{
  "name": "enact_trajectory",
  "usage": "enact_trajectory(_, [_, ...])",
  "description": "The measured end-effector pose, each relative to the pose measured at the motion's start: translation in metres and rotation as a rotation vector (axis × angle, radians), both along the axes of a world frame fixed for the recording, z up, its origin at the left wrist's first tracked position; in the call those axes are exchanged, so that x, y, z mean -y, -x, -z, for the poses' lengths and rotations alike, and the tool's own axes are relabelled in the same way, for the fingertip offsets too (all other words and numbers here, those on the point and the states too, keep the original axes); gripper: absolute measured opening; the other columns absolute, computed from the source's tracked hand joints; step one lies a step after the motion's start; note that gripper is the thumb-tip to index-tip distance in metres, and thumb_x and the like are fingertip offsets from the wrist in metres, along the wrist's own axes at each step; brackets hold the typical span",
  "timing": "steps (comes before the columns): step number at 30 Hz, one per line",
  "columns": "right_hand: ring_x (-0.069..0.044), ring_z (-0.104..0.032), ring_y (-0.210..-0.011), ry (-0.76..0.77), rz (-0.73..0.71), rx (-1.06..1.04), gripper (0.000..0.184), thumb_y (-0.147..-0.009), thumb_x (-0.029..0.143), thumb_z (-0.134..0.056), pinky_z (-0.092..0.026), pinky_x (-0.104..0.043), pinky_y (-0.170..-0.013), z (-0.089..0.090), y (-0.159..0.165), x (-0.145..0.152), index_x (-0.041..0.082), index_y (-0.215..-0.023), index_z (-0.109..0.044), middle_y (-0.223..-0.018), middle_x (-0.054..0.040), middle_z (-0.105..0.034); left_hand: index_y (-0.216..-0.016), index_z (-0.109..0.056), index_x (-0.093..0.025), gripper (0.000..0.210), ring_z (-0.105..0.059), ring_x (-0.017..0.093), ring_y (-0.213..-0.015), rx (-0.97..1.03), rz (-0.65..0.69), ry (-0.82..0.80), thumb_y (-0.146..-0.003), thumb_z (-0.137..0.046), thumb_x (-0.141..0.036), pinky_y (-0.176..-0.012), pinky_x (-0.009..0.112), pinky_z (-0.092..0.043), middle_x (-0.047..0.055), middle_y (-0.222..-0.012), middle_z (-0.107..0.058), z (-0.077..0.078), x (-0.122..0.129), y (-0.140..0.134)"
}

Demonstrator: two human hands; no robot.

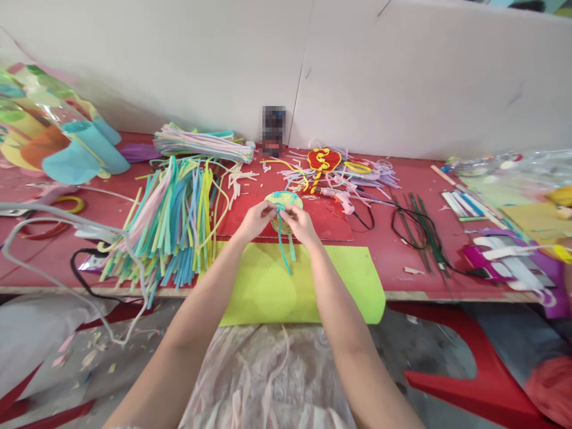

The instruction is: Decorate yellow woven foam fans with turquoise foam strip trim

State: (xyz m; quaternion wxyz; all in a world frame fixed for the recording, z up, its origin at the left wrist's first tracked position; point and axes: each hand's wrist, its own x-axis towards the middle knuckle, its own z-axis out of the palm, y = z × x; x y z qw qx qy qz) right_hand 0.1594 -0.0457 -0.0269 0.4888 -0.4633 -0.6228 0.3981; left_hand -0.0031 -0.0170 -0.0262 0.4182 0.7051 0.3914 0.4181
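Observation:
Over a round yellow craft piece (290, 198) with teal trim, my left hand (258, 219) and my right hand (299, 223) meet, fingertips pinched together. Between them is a teal pipe cleaner (282, 247), and its loose end hangs down toward me. A pale green stem (292, 247) sticks out below the round piece. The fingers partly cover the front of the piece. Beneath lies a red board (330, 226), with a yellow-green sheet (295, 286) nearer to me, overhanging the table edge.
A thick heap of pastel pipe cleaners (174, 220) lies left; another bundle (205, 143) is behind it. A pink glue gun (342, 201) with a black cord rests right of the board, near a red-and-yellow fan shape (324, 161). Scissors (71, 205) lie far left.

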Motion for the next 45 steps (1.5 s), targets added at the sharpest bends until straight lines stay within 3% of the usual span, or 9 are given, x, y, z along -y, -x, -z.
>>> enact_trajectory(15, [-0.014, -0.054, -0.072, -0.041, 0.176, -0.018, 0.031, -0.082, 0.051, -0.049, -0.042, -0.025, -0.065, 0.006, 0.018, 0.0, 0.021, -0.083, -0.056, -0.077, -0.0014, -0.058, -0.084, -0.054, -0.018, 0.011, -0.06, 0.013, -0.074, 0.064, -0.234, -0.058, -0.084, -0.048, -0.027, -0.07, 0.026, -0.048, 0.003, -0.079, -0.061, 0.006, 0.008, -0.014])
enact_trajectory(22, [-0.014, -0.053, -0.07, -0.045, 0.175, -0.005, 0.032, -0.081, 0.051, -0.051, -0.042, -0.025, -0.066, 0.009, 0.015, -0.001, 0.02, -0.082, -0.056, -0.076, -0.001, -0.058, -0.084, -0.056, -0.017, 0.011, -0.059, 0.013, -0.073, 0.001, -0.193, -0.077, -0.083, -0.05, -0.026, -0.07, 0.025, -0.046, 0.002, -0.077, -0.062, 0.008, 0.005, -0.01])
enact_trajectory(27, [-0.015, -0.055, -0.074, -0.042, 0.222, -0.033, 0.031, -0.08, 0.051, -0.052, -0.043, -0.026, -0.068, 0.007, 0.014, -0.002, 0.02, -0.081, -0.056, -0.078, -0.002, -0.059, -0.079, -0.056, -0.017, 0.024, -0.057, 0.013, -0.072, -0.007, -0.185, -0.064, -0.089, -0.039, -0.033, -0.071, 0.025, -0.045, 0.002, -0.076, -0.062, 0.005, 0.007, -0.011])
enact_trajectory(31, [-0.016, -0.056, -0.077, -0.029, 0.23, -0.083, 0.031, -0.078, 0.052, -0.053, -0.044, -0.027, -0.068, 0.008, 0.014, -0.003, 0.021, -0.079, -0.055, -0.078, -0.0018, -0.06, -0.085, -0.056, -0.018, 0.014, -0.059, 0.014, -0.075, -0.035, -0.154, -0.045, -0.084, -0.05, -0.03, -0.07, 0.025, -0.045, 0.002, -0.079, -0.063, 0.007, 0.009, -0.013])
enact_trajectory(45, [-0.016, -0.057, -0.071, 0.065, 0.182, -0.131, 0.031, -0.074, 0.051, -0.058, -0.045, -0.028, -0.066, 0.008, 0.011, -0.005, 0.02, -0.076, -0.059, -0.074, -0.0017, -0.062, -0.09, -0.055, -0.019, 0.008, -0.059, 0.015, -0.083, -0.117, -0.199, -0.221, -0.084, -0.05, -0.022, -0.077, 0.028, -0.045, 0.004, -0.089, -0.062, 0.007, 0.008, -0.01])
